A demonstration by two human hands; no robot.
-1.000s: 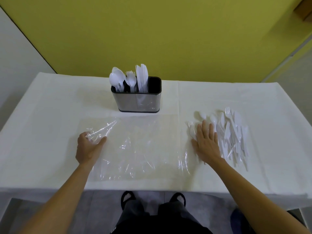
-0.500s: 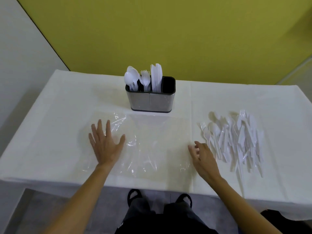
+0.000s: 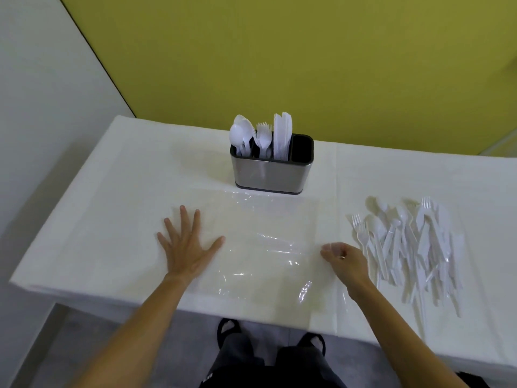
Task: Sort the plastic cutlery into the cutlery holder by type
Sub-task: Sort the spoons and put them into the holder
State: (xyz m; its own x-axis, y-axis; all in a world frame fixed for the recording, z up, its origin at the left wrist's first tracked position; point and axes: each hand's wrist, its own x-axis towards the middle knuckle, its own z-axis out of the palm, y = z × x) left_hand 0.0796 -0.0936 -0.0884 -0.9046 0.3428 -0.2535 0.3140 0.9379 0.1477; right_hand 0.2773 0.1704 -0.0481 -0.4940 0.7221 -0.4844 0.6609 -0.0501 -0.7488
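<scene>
1. Left hand (image 3: 190, 245) spread flat on clear film (image 3: 265, 247); right hand (image 3: 345, 260) curled, seemingly pinching its edge.
2. Loose cutlery pile (image 3: 405, 247) just right; tugged film could scatter it.
3. Cutlery holder (image 3: 271, 175) far centre, part-filled.

Left hand (image 3: 187, 247) flat on sheet (image 3: 260, 247). Holder (image 3: 270, 175) beyond its fingertips, to their right, behind sheet. Right hand (image 3: 345, 261) pinches sheet's right edge. Pile (image 3: 405, 247) just right of those fingers, on table (image 3: 112, 219). In holder: spoons (image 3: 240, 133) left, forks (image 3: 263, 133) next, knives (image 3: 282, 130) 3rd.
</scene>
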